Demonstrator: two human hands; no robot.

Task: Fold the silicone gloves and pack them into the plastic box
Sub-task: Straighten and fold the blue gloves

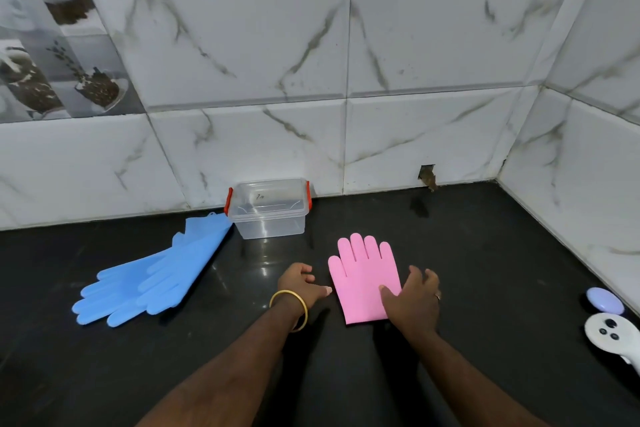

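A pink silicone glove (363,274) lies flat on the black counter, fingers pointing at the wall. My right hand (414,302) presses on its lower right part with fingers spread. My left hand (301,284) rests on the counter just left of the glove, its thumb tip touching the glove's left edge and holding nothing. A pair of blue silicone gloves (152,279) lies stacked at the left, cuffs near the box. The clear plastic box (268,210) with red clips stands open and empty against the wall, without a lid.
The black counter (485,253) meets marble-tiled walls at the back and right. A white controller (611,334) and a pale lilac object (604,300) lie at the right edge. A small hole in the tile (427,177) sits at the wall's base.
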